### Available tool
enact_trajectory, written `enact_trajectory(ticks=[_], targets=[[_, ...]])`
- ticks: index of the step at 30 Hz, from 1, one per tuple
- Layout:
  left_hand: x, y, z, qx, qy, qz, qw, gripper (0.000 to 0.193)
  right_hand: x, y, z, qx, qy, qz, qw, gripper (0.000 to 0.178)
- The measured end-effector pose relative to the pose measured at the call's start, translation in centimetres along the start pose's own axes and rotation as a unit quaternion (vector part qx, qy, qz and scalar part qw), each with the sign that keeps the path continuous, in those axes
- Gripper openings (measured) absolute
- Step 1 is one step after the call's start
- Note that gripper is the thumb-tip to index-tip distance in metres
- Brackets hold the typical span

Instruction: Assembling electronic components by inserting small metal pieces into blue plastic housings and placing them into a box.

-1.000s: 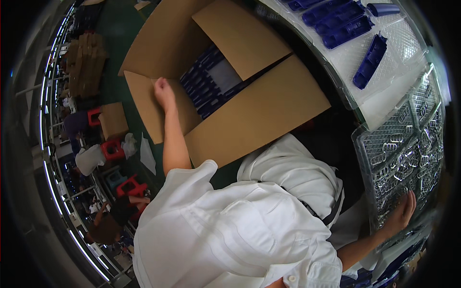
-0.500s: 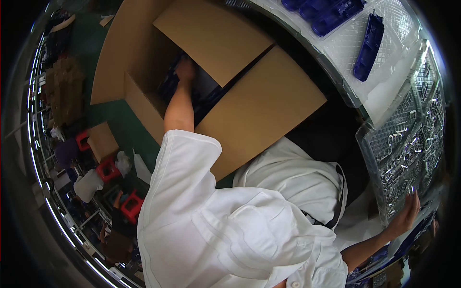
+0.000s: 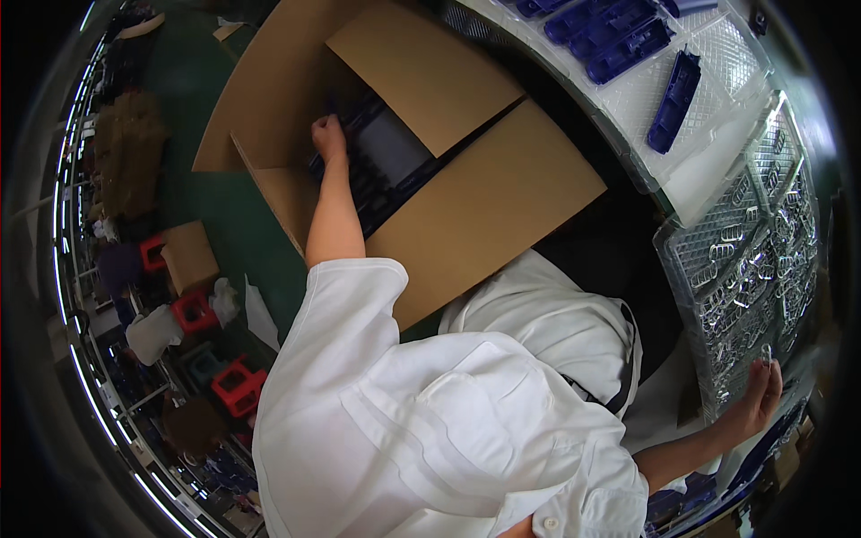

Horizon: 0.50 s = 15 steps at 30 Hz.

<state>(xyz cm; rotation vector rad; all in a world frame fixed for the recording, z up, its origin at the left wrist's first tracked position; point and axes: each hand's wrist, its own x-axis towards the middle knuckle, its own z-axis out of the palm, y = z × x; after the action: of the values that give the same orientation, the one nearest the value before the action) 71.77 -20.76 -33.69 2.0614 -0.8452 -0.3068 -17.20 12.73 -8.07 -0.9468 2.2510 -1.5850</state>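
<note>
My left hand point(image 3: 329, 139) is inside a large open cardboard box point(image 3: 489, 215), near its far left wall. Its fingers are closed, and a sliver of a dark blue plastic part point(image 3: 333, 107) shows just beyond them; the rest of that part is hidden. Below the hand, several dark blue plastic parts point(image 3: 372, 184) and a grey flat surface fill the box. Out at the right, my right hand point(image 3: 758, 402) pinches a small shiny oblong loop point(image 3: 767, 353) upright between the fingertips. It is beside a clear tray point(image 3: 708, 300) strewn with similar shiny loops.
At the upper right, several blue plastic shells point(image 3: 619, 40) lie on a white textured tray surface point(image 3: 717, 58), with one shell point(image 3: 674, 103) apart. Box flaps point(image 3: 421, 72) stand open around my left arm. Red stools point(image 3: 238, 387) and a cardboard carton point(image 3: 190, 257) are on the green floor at left.
My left hand has moved left within the box, toward its side wall, and is less blurred. The right hand keeps its loop near the tray. My view has shifted slightly.
</note>
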Motion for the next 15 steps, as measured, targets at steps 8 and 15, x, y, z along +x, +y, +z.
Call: enact_trajectory(ticks=[8, 15], targets=[[-21.5, 22.3, -5.9, -0.432, -0.332, -0.124, 0.829, 0.04, -2.1, -4.5, 0.7, 0.1, -0.031, 0.043, 0.994, 0.027], [-42.5, 35.0, -2.6, -0.374, -0.707, -0.127, 0.586, 0.048, -4.6, -13.6, 7.9, 0.264, -0.258, -0.092, 0.925, 0.022]])
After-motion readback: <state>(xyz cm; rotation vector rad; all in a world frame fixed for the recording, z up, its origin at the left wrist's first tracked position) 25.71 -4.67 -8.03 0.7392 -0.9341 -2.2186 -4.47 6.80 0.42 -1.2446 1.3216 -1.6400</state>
